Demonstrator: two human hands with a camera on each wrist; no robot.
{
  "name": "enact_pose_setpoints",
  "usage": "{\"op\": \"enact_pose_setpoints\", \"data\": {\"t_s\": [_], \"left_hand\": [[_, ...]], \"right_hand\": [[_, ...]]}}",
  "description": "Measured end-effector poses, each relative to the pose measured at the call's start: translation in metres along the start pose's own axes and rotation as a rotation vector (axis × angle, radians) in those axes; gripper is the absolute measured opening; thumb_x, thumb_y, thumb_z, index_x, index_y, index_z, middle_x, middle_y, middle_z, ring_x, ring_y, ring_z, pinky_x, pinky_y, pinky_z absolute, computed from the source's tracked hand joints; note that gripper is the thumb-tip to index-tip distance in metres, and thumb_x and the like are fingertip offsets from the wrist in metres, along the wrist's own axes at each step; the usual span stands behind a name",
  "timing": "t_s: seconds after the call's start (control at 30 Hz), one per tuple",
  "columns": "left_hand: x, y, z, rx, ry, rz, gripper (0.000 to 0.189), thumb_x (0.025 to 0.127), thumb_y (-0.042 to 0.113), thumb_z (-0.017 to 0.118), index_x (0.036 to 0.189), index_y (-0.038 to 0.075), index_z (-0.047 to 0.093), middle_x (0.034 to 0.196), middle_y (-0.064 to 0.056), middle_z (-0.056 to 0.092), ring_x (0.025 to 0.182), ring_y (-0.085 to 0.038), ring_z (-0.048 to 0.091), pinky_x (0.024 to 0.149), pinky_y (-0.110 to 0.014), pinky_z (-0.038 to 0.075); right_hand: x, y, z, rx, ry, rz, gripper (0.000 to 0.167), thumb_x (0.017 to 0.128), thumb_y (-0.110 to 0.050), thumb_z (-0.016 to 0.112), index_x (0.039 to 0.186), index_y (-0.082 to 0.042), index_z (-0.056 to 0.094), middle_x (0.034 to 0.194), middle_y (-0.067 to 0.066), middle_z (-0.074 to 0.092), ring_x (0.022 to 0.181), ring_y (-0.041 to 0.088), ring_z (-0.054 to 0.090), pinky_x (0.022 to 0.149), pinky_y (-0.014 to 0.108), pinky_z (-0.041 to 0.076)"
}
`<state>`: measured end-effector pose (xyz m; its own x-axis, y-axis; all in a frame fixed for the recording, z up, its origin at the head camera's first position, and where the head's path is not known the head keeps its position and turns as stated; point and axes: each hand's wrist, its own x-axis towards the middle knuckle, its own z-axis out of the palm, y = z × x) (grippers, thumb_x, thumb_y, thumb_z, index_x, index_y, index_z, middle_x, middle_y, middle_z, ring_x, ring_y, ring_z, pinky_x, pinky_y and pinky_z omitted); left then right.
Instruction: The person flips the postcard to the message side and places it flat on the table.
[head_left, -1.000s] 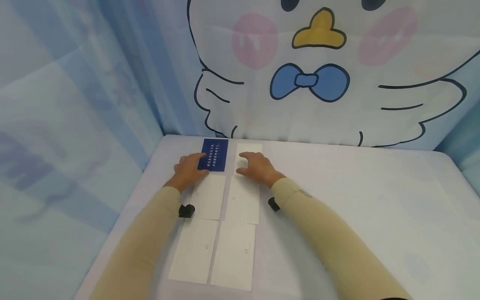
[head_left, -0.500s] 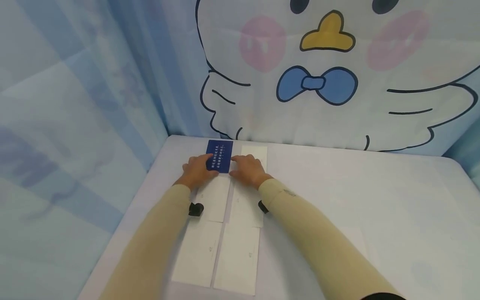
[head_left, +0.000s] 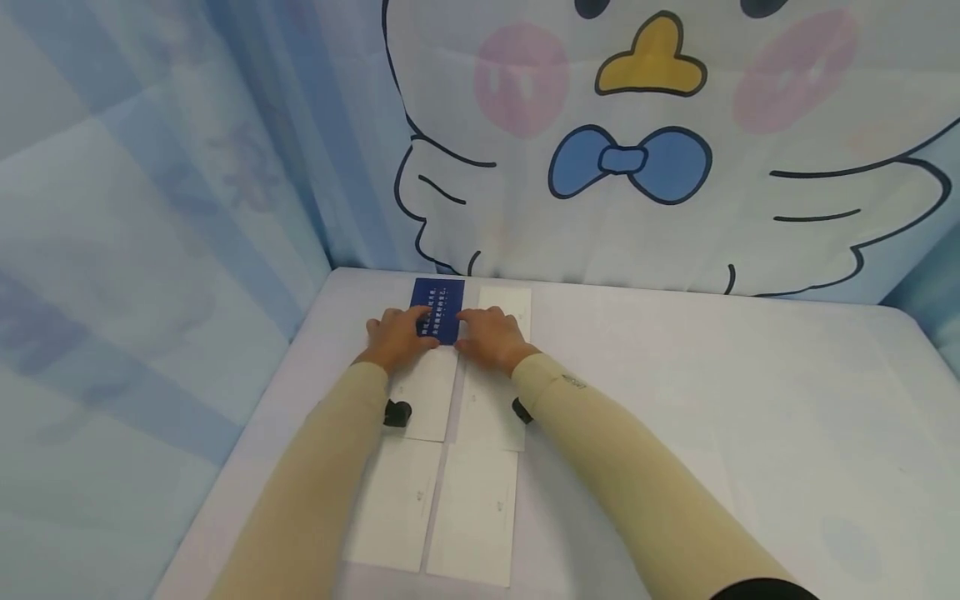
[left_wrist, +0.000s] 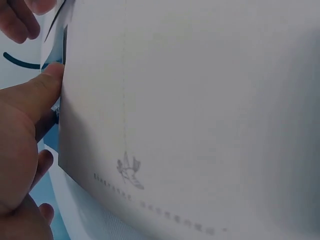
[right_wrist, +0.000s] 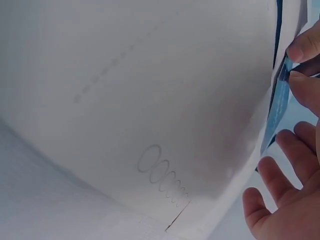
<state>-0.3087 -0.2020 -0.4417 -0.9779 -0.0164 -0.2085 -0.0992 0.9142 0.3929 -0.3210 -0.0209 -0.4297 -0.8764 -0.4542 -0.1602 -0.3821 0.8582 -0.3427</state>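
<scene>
A dark blue card [head_left: 438,302] printed with white characters lies flat at the far left of the white table. My left hand [head_left: 397,338] is at its left side, thumb and forefinger spread apart and touching the card. On the opposite side, my right hand [head_left: 491,337] touches the card's right edge with thumb and forefinger, also spread. Below the hands lie white cards in two columns, such as one at the left [head_left: 397,500] and one at the right [head_left: 472,512]. In the left wrist view, the thumb [left_wrist: 52,75] lies at the edge of a white card [left_wrist: 190,100].
Part of another white card [head_left: 517,302] shows behind my right hand. A curtain with a cartoon bird [head_left: 630,167] hangs at the table's back edge, and a blue curtain [head_left: 150,250] hangs on the left. White tabletop [head_left: 712,400] extends to the right.
My right hand has moved left, from over the white card at the back right to the blue card's right edge. The left hand stays at the blue card's left side.
</scene>
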Motion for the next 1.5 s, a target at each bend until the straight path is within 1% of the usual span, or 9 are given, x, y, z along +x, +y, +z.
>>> {"op": "enact_pose_setpoints", "data": {"t_s": [0.13, 0.27, 0.4, 0.6, 0.7, 0.87, 1.0, 1.27, 1.5], "left_hand": [[-0.002, -0.001, -0.003, -0.023, -0.010, 0.007, 0.061, 0.097, 0.037, 0.067, 0.150, 0.016, 0.047, 0.147, -0.020, 0.045, 0.128, -0.038, 0.037, 0.105, -0.056, 0.025], [-0.002, 0.001, -0.006, -0.005, -0.036, 0.066, 0.059, 0.098, 0.040, 0.064, 0.149, 0.014, 0.049, 0.143, -0.014, 0.054, 0.129, -0.037, 0.040, 0.103, -0.055, 0.023], [-0.002, 0.005, -0.005, 0.020, -0.066, 0.111, 0.060, 0.098, 0.042, 0.063, 0.149, 0.013, 0.048, 0.141, -0.010, 0.058, 0.133, -0.035, 0.041, 0.104, -0.055, 0.020], [-0.004, 0.008, -0.005, -0.005, -0.032, 0.137, 0.060, 0.099, 0.042, 0.062, 0.149, 0.013, 0.048, 0.140, -0.008, 0.059, 0.134, -0.035, 0.040, 0.105, -0.056, 0.019], [-0.005, 0.007, -0.007, -0.018, -0.011, 0.132, 0.063, 0.097, 0.041, 0.064, 0.151, 0.014, 0.045, 0.144, -0.011, 0.054, 0.135, -0.036, 0.038, 0.105, -0.056, 0.020], [-0.006, 0.002, -0.008, -0.014, 0.004, 0.073, 0.059, 0.098, 0.023, 0.064, 0.153, 0.017, 0.042, 0.151, -0.015, 0.046, 0.137, -0.036, 0.034, 0.106, -0.056, 0.021], [-0.008, -0.001, -0.009, -0.037, 0.053, 0.048, 0.057, 0.098, 0.014, 0.060, 0.152, 0.017, 0.042, 0.149, -0.011, 0.048, 0.138, -0.035, 0.034, 0.107, -0.055, 0.020], [-0.010, -0.006, -0.010, -0.136, 0.232, 0.052, 0.048, 0.102, 0.015, 0.057, 0.148, 0.014, 0.047, 0.140, -0.007, 0.059, 0.130, -0.033, 0.042, 0.105, -0.057, 0.022], [-0.010, -0.006, -0.013, -0.158, 0.263, 0.062, 0.047, 0.102, 0.016, 0.055, 0.148, 0.013, 0.047, 0.133, -0.012, 0.063, 0.126, -0.035, 0.048, 0.100, -0.056, 0.026]], "right_hand": [[0.001, 0.000, 0.000, -0.013, -0.006, -0.001, 0.055, 0.100, -0.036, 0.060, 0.149, -0.015, 0.048, 0.147, 0.006, 0.053, 0.129, 0.032, 0.048, 0.107, 0.051, 0.037], [0.002, -0.001, 0.002, -0.026, 0.003, -0.005, 0.053, 0.100, -0.031, 0.059, 0.149, -0.014, 0.047, 0.146, 0.006, 0.054, 0.127, 0.032, 0.050, 0.104, 0.051, 0.040], [0.001, -0.003, 0.005, -0.025, -0.001, 0.003, 0.049, 0.103, -0.021, 0.051, 0.151, -0.014, 0.045, 0.146, 0.009, 0.053, 0.127, 0.032, 0.049, 0.105, 0.052, 0.039], [0.003, -0.004, 0.007, -0.041, 0.068, 0.035, 0.044, 0.102, -0.018, 0.049, 0.146, -0.016, 0.052, 0.138, 0.009, 0.060, 0.120, 0.030, 0.052, 0.100, 0.049, 0.041], [0.003, -0.004, 0.004, -0.016, 0.101, 0.049, 0.043, 0.101, -0.016, 0.051, 0.143, -0.015, 0.055, 0.134, 0.010, 0.063, 0.117, 0.030, 0.054, 0.099, 0.048, 0.041], [0.003, -0.005, 0.001, 0.060, 0.113, 0.056, 0.045, 0.099, -0.013, 0.050, 0.143, -0.012, 0.054, 0.137, 0.012, 0.060, 0.123, 0.031, 0.052, 0.106, 0.048, 0.039], [0.002, -0.006, -0.001, 0.109, 0.116, 0.050, 0.045, 0.099, -0.012, 0.050, 0.144, -0.010, 0.052, 0.139, 0.013, 0.059, 0.127, 0.032, 0.051, 0.108, 0.048, 0.037], [-0.002, -0.009, -0.010, 0.321, 0.178, 0.029, 0.038, 0.104, -0.012, 0.044, 0.141, -0.006, 0.053, 0.137, 0.014, 0.059, 0.121, 0.028, 0.057, 0.105, 0.042, 0.044], [-0.004, -0.005, -0.016, 0.450, 0.217, 0.005, 0.041, 0.103, -0.013, 0.045, 0.144, -0.007, 0.048, 0.131, 0.016, 0.061, 0.102, 0.025, 0.061, 0.089, 0.038, 0.051]]}}
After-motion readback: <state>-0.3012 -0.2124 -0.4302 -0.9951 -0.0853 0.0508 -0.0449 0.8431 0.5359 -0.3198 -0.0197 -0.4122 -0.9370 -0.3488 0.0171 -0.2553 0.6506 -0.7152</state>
